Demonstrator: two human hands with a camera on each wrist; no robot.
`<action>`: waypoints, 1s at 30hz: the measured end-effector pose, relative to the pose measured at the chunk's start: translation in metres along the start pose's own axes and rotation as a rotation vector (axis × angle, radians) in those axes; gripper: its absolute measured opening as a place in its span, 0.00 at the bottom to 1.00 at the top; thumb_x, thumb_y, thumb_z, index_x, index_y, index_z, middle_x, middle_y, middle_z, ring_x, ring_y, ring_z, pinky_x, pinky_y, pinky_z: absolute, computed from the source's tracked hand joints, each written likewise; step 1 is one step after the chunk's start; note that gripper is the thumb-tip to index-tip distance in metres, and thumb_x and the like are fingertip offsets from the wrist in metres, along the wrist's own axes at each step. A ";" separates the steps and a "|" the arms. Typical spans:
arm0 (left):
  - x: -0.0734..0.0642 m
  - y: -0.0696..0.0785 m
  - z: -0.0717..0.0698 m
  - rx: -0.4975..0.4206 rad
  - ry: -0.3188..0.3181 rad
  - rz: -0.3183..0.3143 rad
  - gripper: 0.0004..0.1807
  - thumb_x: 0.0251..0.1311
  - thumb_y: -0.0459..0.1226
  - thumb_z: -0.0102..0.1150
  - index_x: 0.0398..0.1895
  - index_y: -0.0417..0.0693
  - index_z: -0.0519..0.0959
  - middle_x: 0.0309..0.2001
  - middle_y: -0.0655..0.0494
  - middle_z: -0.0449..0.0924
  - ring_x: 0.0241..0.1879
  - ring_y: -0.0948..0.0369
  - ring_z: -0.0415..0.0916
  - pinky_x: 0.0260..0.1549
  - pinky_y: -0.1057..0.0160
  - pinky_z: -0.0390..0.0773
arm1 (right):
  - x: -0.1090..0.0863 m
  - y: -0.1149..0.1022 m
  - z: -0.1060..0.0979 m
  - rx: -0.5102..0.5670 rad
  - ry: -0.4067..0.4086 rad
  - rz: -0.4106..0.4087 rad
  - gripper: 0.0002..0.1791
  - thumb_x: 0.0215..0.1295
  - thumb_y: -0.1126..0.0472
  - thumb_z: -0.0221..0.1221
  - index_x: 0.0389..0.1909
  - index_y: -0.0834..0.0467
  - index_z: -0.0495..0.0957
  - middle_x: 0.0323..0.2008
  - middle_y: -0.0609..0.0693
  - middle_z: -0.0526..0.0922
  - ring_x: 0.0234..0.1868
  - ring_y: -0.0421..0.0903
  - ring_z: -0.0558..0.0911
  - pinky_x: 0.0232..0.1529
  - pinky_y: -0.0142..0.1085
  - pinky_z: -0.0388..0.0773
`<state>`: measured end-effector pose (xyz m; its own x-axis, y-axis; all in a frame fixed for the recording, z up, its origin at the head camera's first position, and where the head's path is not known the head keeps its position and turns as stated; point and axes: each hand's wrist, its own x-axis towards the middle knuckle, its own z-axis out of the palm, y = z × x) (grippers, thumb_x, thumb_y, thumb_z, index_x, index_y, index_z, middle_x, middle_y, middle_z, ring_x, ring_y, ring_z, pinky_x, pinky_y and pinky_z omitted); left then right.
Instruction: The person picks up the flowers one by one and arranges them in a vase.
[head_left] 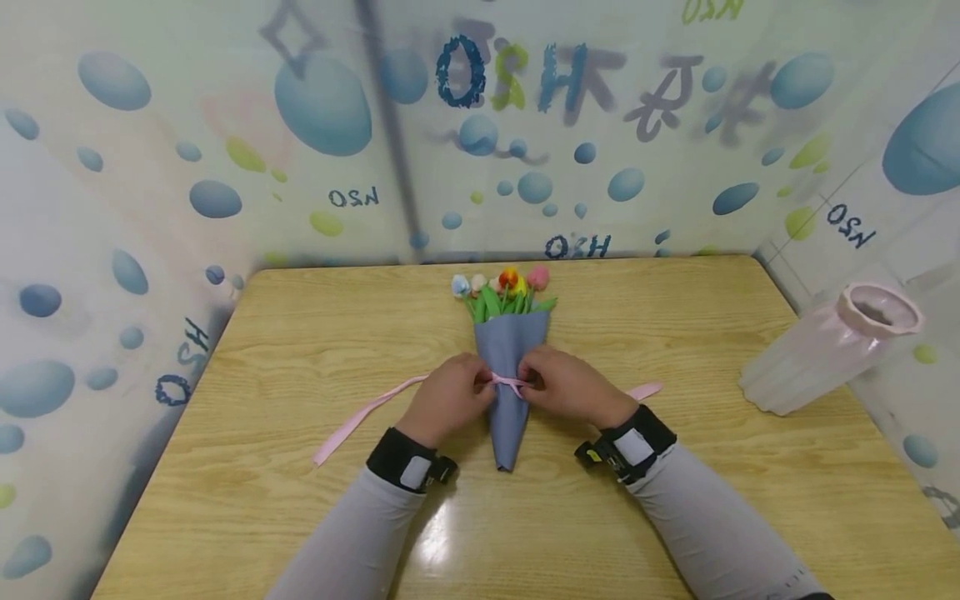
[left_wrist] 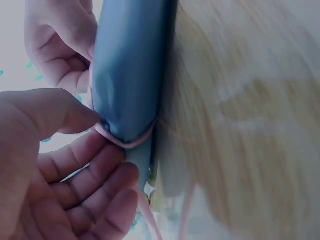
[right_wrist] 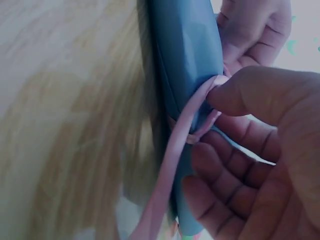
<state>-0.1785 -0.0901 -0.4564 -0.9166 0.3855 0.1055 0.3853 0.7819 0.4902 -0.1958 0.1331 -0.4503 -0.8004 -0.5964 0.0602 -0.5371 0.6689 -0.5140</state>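
Observation:
A small bouquet in blue-grey wrapping [head_left: 510, 342] lies on the wooden table, its tulip-like flowers [head_left: 510, 280] pointing away from me. A thin pink ribbon [head_left: 367, 408] circles the wrap's middle, one tail running left and the other emerging right beyond the wrist. My left hand [head_left: 447, 396] pinches the ribbon at the left side of the wrap. Opposite it, my right hand [head_left: 573, 386] pinches the ribbon between thumb and index finger. In the right wrist view the ribbon [right_wrist: 172, 155] crosses at the wrap and hangs down past the fingers; the left wrist view shows the loop [left_wrist: 131, 144] snug around it.
A pink and white ceramic vase [head_left: 817, 358] with a ruffled rim stands at the table's right side. Behind the table [head_left: 300, 333] rises a wall covering [head_left: 480, 192] printed with blue and green drops.

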 end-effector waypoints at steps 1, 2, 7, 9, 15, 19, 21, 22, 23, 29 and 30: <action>0.000 0.001 0.000 -0.016 0.005 0.012 0.05 0.65 0.37 0.67 0.33 0.46 0.82 0.32 0.56 0.79 0.33 0.61 0.74 0.36 0.60 0.78 | 0.001 0.000 0.001 0.002 0.003 -0.010 0.06 0.67 0.61 0.68 0.36 0.54 0.78 0.33 0.46 0.75 0.34 0.39 0.73 0.36 0.31 0.72; 0.000 0.001 0.001 -0.030 0.011 0.028 0.05 0.65 0.36 0.67 0.33 0.45 0.82 0.32 0.55 0.79 0.33 0.60 0.75 0.37 0.59 0.79 | 0.001 0.000 0.002 0.002 0.005 -0.017 0.06 0.68 0.61 0.67 0.36 0.54 0.78 0.33 0.46 0.76 0.34 0.39 0.73 0.36 0.31 0.72; -0.001 0.002 0.005 -0.027 0.051 0.132 0.03 0.63 0.33 0.69 0.37 0.43 0.85 0.36 0.54 0.83 0.38 0.58 0.79 0.41 0.53 0.82 | 0.001 -0.004 0.003 0.020 0.033 -0.054 0.05 0.69 0.63 0.65 0.35 0.54 0.78 0.33 0.45 0.76 0.35 0.39 0.74 0.37 0.32 0.73; -0.002 0.001 0.007 -0.018 0.066 0.162 0.04 0.63 0.32 0.70 0.39 0.43 0.86 0.37 0.54 0.84 0.40 0.57 0.80 0.43 0.52 0.82 | 0.001 -0.006 0.003 0.043 0.041 -0.055 0.05 0.69 0.63 0.65 0.35 0.54 0.78 0.32 0.45 0.76 0.35 0.40 0.73 0.37 0.32 0.73; -0.002 0.003 0.007 -0.005 0.086 0.171 0.03 0.64 0.31 0.69 0.39 0.43 0.87 0.38 0.53 0.87 0.43 0.55 0.83 0.46 0.54 0.83 | 0.003 -0.009 0.005 0.105 0.060 -0.048 0.03 0.68 0.65 0.64 0.37 0.56 0.79 0.32 0.44 0.77 0.35 0.40 0.74 0.38 0.33 0.73; -0.001 0.004 0.005 0.024 0.088 0.138 0.02 0.65 0.31 0.67 0.39 0.44 0.87 0.38 0.53 0.87 0.42 0.55 0.83 0.45 0.56 0.83 | 0.002 -0.008 0.004 0.101 0.060 -0.039 0.02 0.70 0.63 0.64 0.37 0.55 0.80 0.29 0.43 0.76 0.33 0.39 0.73 0.35 0.32 0.71; -0.001 0.003 0.003 0.022 0.089 0.108 0.04 0.65 0.31 0.66 0.40 0.44 0.87 0.39 0.53 0.86 0.41 0.57 0.83 0.44 0.57 0.83 | 0.002 -0.007 0.004 0.088 0.059 -0.022 0.03 0.70 0.62 0.64 0.36 0.54 0.79 0.28 0.42 0.75 0.32 0.39 0.73 0.34 0.32 0.70; -0.001 0.003 0.002 0.010 0.091 0.090 0.04 0.65 0.31 0.66 0.40 0.44 0.87 0.39 0.53 0.86 0.41 0.57 0.82 0.43 0.57 0.83 | 0.002 -0.006 0.003 0.083 0.060 -0.011 0.04 0.70 0.62 0.65 0.35 0.53 0.79 0.27 0.42 0.74 0.31 0.38 0.72 0.33 0.32 0.70; -0.002 0.003 0.001 -0.005 0.094 0.070 0.04 0.65 0.31 0.65 0.41 0.44 0.87 0.39 0.53 0.85 0.40 0.58 0.82 0.43 0.58 0.83 | 0.002 -0.006 0.002 0.082 0.062 0.003 0.04 0.69 0.62 0.65 0.35 0.53 0.79 0.27 0.42 0.74 0.31 0.38 0.72 0.32 0.31 0.70; -0.002 0.004 -0.004 -0.133 0.106 0.018 0.04 0.65 0.31 0.63 0.39 0.45 0.85 0.38 0.53 0.84 0.37 0.59 0.80 0.40 0.58 0.82 | 0.001 -0.006 -0.002 0.153 0.066 0.074 0.03 0.69 0.63 0.65 0.37 0.54 0.79 0.31 0.45 0.77 0.33 0.41 0.74 0.34 0.32 0.73; -0.002 0.004 -0.004 -0.156 0.104 0.021 0.03 0.65 0.31 0.62 0.39 0.46 0.84 0.38 0.53 0.84 0.38 0.59 0.80 0.41 0.57 0.82 | 0.001 -0.006 -0.002 0.177 0.066 0.077 0.03 0.70 0.63 0.64 0.38 0.54 0.79 0.32 0.45 0.78 0.34 0.41 0.75 0.34 0.32 0.74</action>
<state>-0.1756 -0.0900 -0.4514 -0.9177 0.3420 0.2021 0.3908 0.6857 0.6141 -0.1941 0.1290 -0.4453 -0.8560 -0.5126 0.0679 -0.4233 0.6194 -0.6611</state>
